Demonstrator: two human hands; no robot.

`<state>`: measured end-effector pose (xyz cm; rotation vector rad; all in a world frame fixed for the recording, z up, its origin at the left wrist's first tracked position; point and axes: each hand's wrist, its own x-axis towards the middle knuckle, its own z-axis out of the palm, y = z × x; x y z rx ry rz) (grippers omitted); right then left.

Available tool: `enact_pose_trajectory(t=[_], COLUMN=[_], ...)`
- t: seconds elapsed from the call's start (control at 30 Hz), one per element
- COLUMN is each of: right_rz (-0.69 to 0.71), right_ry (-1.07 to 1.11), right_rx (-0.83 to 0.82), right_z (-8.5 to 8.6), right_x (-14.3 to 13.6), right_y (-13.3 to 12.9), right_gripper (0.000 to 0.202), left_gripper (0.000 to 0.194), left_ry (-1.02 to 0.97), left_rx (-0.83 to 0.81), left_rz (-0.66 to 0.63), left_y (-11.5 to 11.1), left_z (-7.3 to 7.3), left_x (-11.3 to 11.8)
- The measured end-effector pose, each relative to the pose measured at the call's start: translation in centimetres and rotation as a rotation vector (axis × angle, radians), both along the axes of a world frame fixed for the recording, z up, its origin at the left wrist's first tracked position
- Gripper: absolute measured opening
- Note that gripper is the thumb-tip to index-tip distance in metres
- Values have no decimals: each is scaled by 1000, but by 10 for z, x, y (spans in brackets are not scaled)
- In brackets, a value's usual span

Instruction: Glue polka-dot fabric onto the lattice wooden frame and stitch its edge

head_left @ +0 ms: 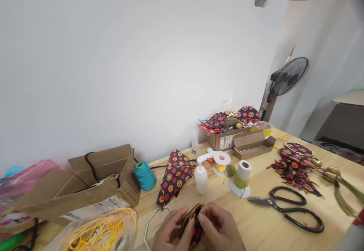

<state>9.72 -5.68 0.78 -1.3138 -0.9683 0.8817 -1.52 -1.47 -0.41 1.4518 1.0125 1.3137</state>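
Near the bottom centre, a small piece of dark patterned fabric [196, 226] is pinched between both hands. My left hand [173, 231] is closed on its left side, the thumb lying over the cloth. My right hand [217, 226] grips its right edge between thumb and fingers. Part of a pale octagonal ring [147, 228] lies on the table beside my left hand. Behind the hands are a larger folded patterned cloth [176, 173] and a white squeeze bottle [201, 179]. Black-handled scissors [295, 209] lie with blades apart at the right.
A cardboard box [99, 182] and a bag of yellow cord [99, 232] stand left, near a teal thread cone [145, 176]. Behind are a glue gun [206, 156], thread spools [241, 179] and a filled box [227, 139]. Patterned pieces with tassels [298, 167] lie right.
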Motion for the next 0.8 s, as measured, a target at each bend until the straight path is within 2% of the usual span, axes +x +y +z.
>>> enact_pose_trajectory(t=[0.1, 0.17, 0.23, 0.3, 0.43, 0.67, 0.8], right_rz=[-95, -98, -82, -62, -58, -113, -148], right_ry=[-562, -790, -922, -997, -1037, -1129, -1190], right_rx=[278, 402, 434, 448, 492, 565, 540], right_z=[3, 9, 14, 18, 18, 5, -4], right_x=[13, 21, 26, 28, 27, 23, 20], right_y=[-6, -6, -5, -4, -4, -6, -3], right_gripper=[14, 17, 15, 14, 15, 19, 25], left_gripper=[32, 30, 25, 21, 19, 17, 16], left_ry=[-98, -91, -59, -36, -25, 27, 69], left_rx=[-207, -240, -230, -221, -214, -206, -179], left_rz=[-16, -98, -183, -241, -265, -242, -254], left_y=[1, 2, 5, 8, 9, 7, 7], left_z=[2, 5, 9, 12, 12, 8, 5], left_x=[0, -3, -5, -8, -10, -9, -8])
